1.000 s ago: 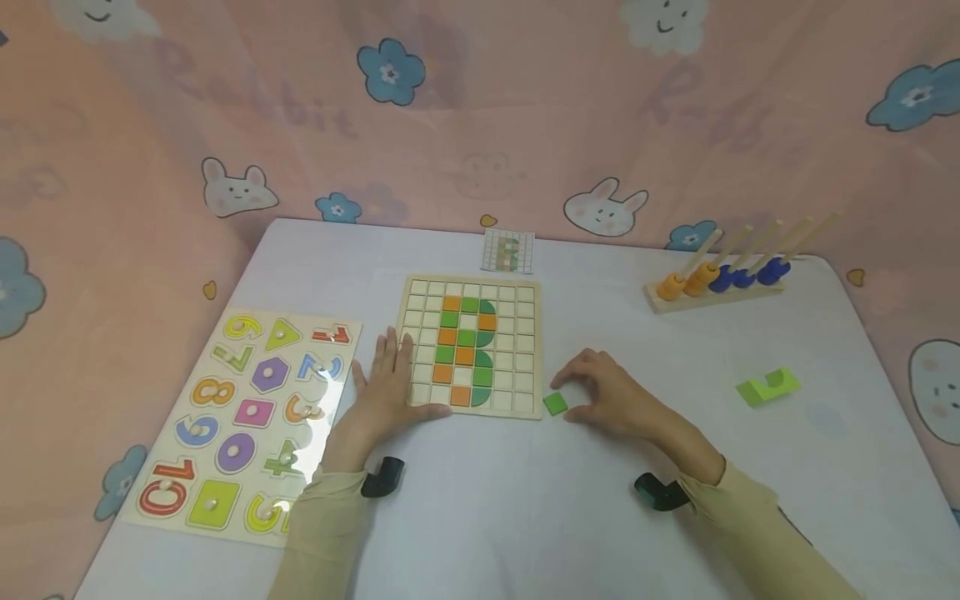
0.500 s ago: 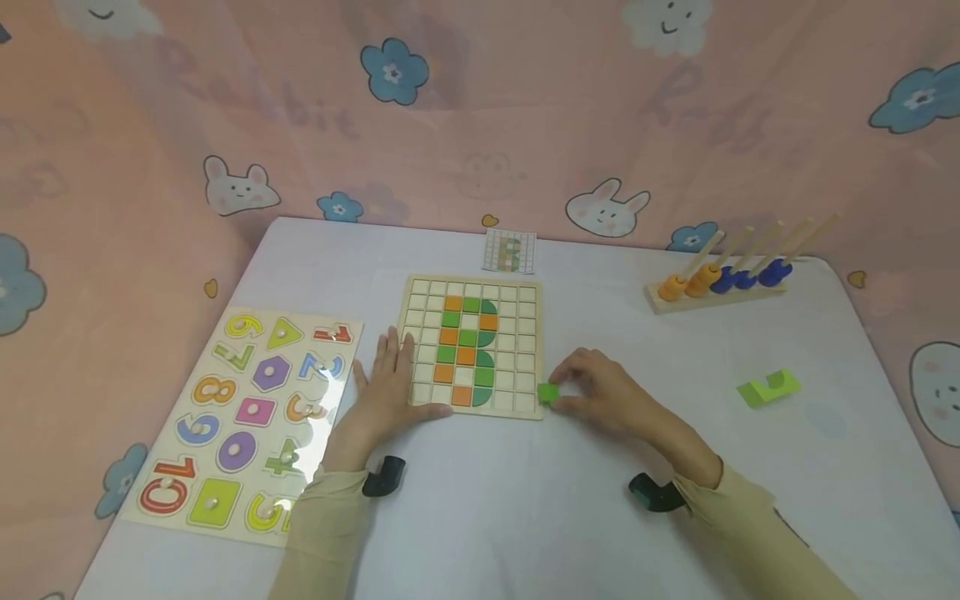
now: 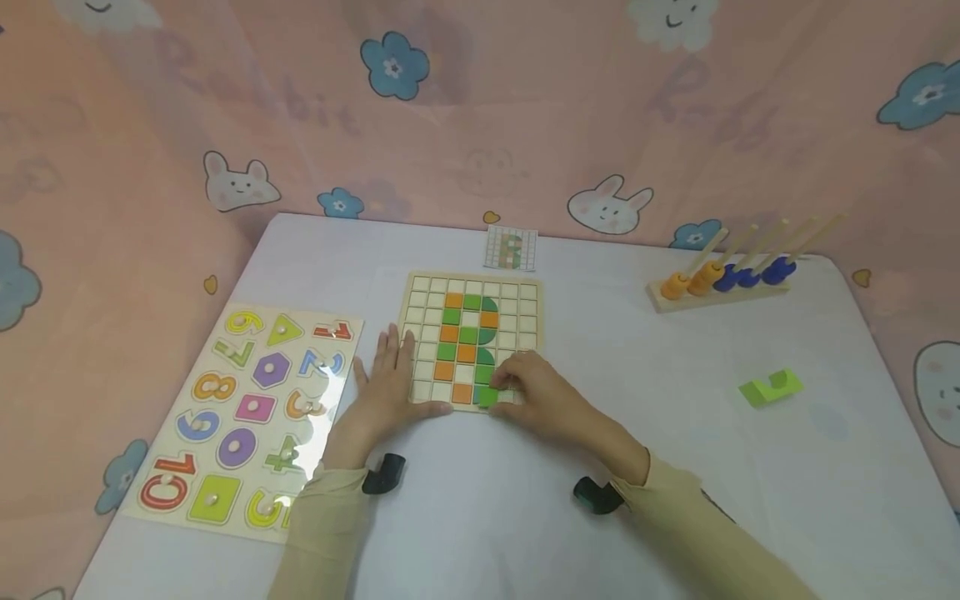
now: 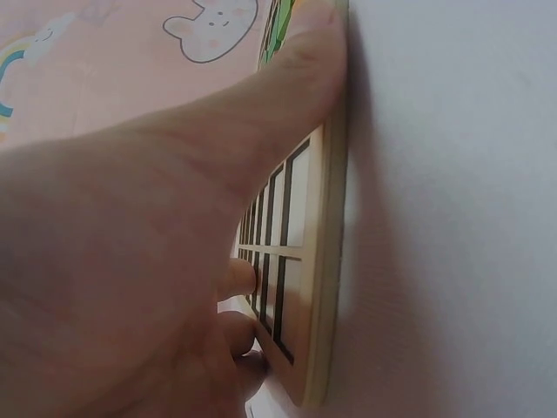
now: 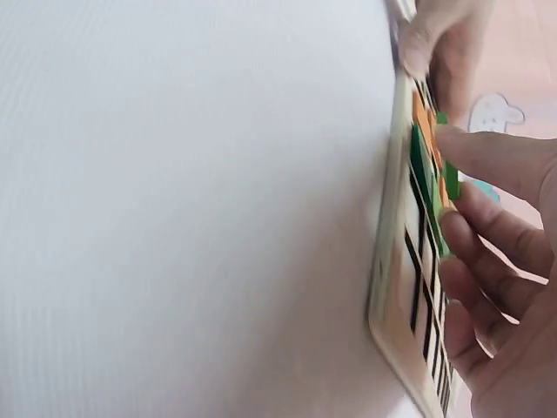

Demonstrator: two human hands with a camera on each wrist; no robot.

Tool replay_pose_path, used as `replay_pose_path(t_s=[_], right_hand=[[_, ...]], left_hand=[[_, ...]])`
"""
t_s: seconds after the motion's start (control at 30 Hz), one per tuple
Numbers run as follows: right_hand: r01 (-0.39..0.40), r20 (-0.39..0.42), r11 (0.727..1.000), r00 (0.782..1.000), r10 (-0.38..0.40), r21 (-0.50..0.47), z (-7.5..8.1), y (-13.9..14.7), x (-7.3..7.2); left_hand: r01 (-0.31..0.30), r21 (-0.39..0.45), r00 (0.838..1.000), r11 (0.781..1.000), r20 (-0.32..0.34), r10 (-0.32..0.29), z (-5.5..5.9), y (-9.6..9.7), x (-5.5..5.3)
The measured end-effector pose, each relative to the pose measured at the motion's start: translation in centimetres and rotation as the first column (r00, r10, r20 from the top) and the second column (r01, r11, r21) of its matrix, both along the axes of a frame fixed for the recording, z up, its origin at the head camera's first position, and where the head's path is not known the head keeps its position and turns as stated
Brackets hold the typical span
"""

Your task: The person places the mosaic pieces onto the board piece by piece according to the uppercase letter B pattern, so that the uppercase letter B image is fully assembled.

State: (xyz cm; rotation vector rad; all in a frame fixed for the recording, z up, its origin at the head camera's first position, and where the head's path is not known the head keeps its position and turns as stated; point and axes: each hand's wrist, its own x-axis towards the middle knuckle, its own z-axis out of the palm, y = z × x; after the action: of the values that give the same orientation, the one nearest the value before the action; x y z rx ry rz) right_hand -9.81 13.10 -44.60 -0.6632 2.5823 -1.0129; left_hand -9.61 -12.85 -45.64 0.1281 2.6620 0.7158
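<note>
A wooden grid board (image 3: pixel 525 292) bears orange, green and dark green tiles laid in a B-like pattern. My left hand (image 3: pixel 381 396) rests on the board's left edge, fingers spread and thumb along the front edge; in the left wrist view the thumb (image 4: pixel 305 70) lies over the rim. My right hand (image 3: pixel 543 396) pinches a green square tile (image 3: pixel 487 397) between thumb and fingers, just over the lower right part of the pattern. In the right wrist view this tile (image 5: pixel 452 179) is tilted above the board, apart from its surface as far as I can tell.
A number and shape puzzle board (image 3: pixel 255 408) lies at the left. Behind the grid board is a small printed pattern card (image 3: pixel 512 248). At the right stand a peg-and-bead stacker (image 3: pixel 720 287) and a light green notched block (image 3: pixel 771 388).
My right hand has pinched the green tile from the table beside the board and carried it left over the pattern. The left hand has stayed in place.
</note>
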Motion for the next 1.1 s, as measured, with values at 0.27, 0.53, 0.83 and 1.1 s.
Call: replay_pose_path(t_s=[0.27,0.53,0.83,1.1], right_hand=[[0.046,-0.109,0.998,0.993,-0.04,0.051,-0.5,-3.3,0.2],[0.051,-0.126,0.998,0.991,-0.048,0.022,-0.5,-5.5,0.0],[0.055,-0.099,0.998,0.994,-0.054,0.002,-0.4,-7.2,-0.2],[0.08,-0.095,0.997,0.992,-0.08,0.003,-0.5,-7.5,0.0]], left_hand=[[0.015,-0.009,1.0,1.0,-0.013,-0.015,0.0,0.0,-0.1],[0.024,-0.002,1.0,1.0,-0.02,-0.024,-0.1,-0.1,0.0],[0.023,-0.007,1.0,1.0,-0.018,-0.023,-0.1,-0.1,0.1],[0.025,-0.025,0.999,0.999,-0.027,-0.026,-0.1,0.0,0.0]])
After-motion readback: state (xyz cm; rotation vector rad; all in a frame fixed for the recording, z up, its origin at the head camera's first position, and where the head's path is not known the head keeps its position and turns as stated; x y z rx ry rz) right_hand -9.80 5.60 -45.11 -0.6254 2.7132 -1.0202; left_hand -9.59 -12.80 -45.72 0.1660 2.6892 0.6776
